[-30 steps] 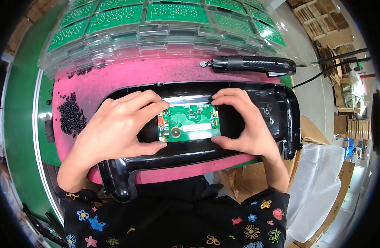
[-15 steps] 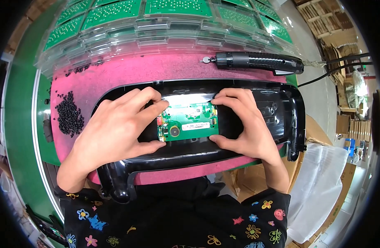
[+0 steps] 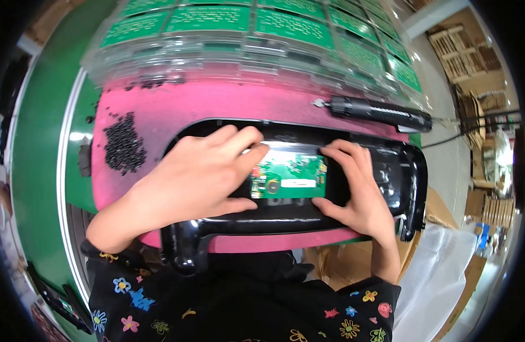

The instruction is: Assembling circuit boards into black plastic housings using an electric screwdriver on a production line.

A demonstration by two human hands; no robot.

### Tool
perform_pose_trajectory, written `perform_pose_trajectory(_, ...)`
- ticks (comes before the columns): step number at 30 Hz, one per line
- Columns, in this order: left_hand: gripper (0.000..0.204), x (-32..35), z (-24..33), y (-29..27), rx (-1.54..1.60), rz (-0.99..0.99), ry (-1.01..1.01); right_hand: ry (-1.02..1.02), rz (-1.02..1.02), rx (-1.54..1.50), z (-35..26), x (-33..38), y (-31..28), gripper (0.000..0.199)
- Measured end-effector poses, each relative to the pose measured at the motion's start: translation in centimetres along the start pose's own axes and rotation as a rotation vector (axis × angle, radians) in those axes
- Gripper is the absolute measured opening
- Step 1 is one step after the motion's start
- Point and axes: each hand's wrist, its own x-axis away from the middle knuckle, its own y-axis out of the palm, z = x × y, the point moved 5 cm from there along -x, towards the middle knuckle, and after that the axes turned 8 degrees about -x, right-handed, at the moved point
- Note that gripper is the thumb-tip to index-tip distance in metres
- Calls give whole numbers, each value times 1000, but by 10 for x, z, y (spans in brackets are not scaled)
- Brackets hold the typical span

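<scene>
both hands press on a small green circuit board (image 3: 289,178) that sits in the middle recess of a long glossy black plastic housing (image 3: 399,171). the left hand (image 3: 197,176) lies flat over the housing's left part, its fingertips (image 3: 256,153) touching the board's upper left corner. the right hand (image 3: 356,188) pinches the board's right edge between thumb and fingers. neither hand is clenched; both are grasping the board. the housing lies across a pink foam pad (image 3: 217,105) on the green counter (image 3: 37,159). a pile of small black screws (image 3: 124,145) lies on the pad to the left, well apart from the hands. a black electric screwdriver (image 3: 382,112) lies on the pad just behind the housing. clear trays of green circuit boards (image 3: 245,28) are stacked along the far edge.
</scene>
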Motion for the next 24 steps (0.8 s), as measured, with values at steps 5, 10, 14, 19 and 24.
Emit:
perform_pose_trajectory(5,43,12,-27,-28,98,243,30,153,211,-22,1,13,-38,69)
perform_pose_trajectory(10,15,45,-93,-75,-132,430,-436,192,773,614,50,37,-126,51)
perform_pose_trajectory(14,20,82,-129,-48,-221,210,-658,357,559,42,94,18,-128,40)
perform_pose_trajectory(19,14,63,-129,-35,-336,138,-718,247,856,-282,81,-9,-117,43)
perform_pose_trajectory(24,5,60,-135,-31,-325,177,-713,-166,982,-474,27,-52,-82,44)
